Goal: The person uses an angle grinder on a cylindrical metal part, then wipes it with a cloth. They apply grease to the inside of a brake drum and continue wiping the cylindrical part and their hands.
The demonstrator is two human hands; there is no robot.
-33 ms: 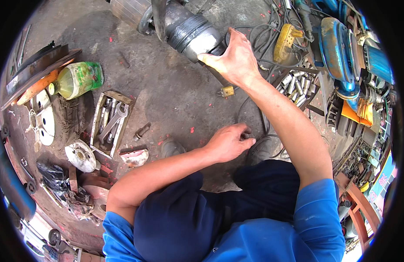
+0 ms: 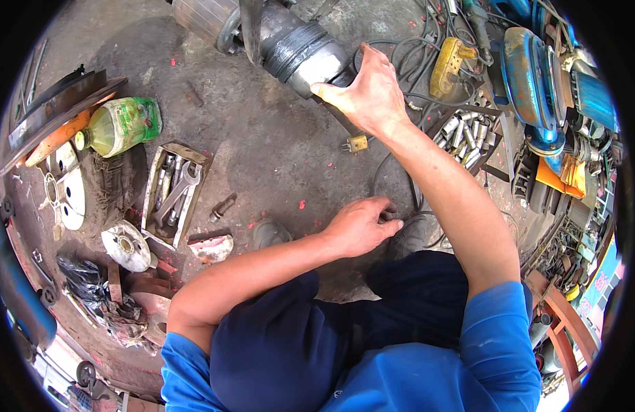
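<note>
My right hand point(image 2: 369, 93) reaches forward, thumb and fingers spread around the near end of a cylindrical metal machine body point(image 2: 323, 65). The cylinder has a bright silver end, a dark ribbed band and a greyish housing, and it lies tilted at the top of the view. What the fingertips touch on the far side is hidden. My left hand point(image 2: 362, 225) hangs low between my knees, its fingers loosely curled and the thumb apart, with nothing seen in it. A yellow plug point(image 2: 357, 143) lies on the floor below my right hand.
At left stand a wooden box of wrenches point(image 2: 174, 196), a bottle of yellowish liquid point(image 2: 125, 126) and white round covers point(image 2: 127, 246). A bolt point(image 2: 223, 207) lies nearby. Rightward are a yellow power strip point(image 2: 449, 67), tangled cables, a tray of sockets point(image 2: 467, 141) and a blue pump point(image 2: 530, 79).
</note>
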